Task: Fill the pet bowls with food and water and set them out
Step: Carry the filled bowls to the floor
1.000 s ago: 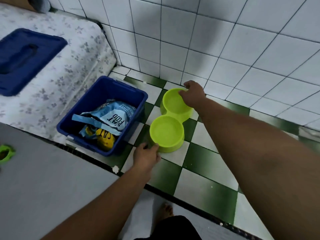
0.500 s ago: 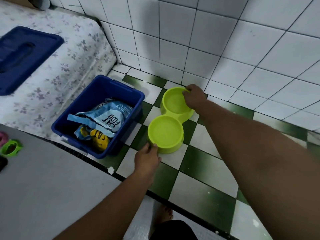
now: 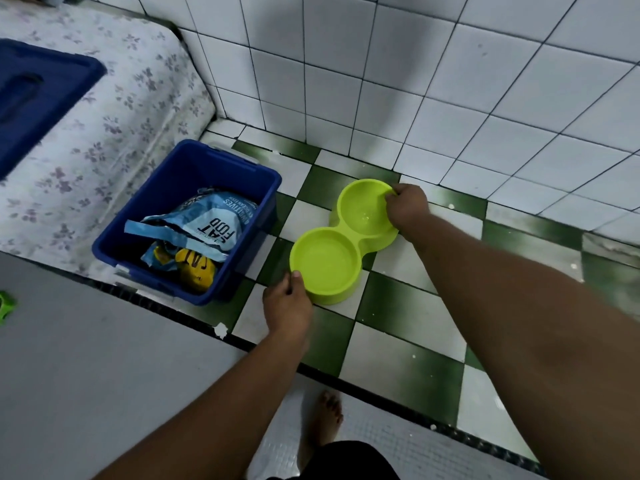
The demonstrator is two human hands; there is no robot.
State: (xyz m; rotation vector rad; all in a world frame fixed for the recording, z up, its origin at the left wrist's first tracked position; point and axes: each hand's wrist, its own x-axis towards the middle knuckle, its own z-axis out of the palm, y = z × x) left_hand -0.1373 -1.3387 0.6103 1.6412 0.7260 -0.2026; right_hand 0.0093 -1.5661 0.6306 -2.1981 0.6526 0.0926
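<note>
Double bowl (image 3: 325, 261), one, left hand (image 3: 287, 303) gripping near rim, right hand (image 3: 407, 209) gripping far rim, blue bin (image 3: 194, 174), one

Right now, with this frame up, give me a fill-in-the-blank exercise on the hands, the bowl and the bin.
1. The left hand grips the near rim of the bowl; the right hand grips the ___ rim.
2. The bag in the bin reads "CAT ___".
3. The bin stands on the bowl's ___ side.
Missing words: far; FOOD; left.
</note>
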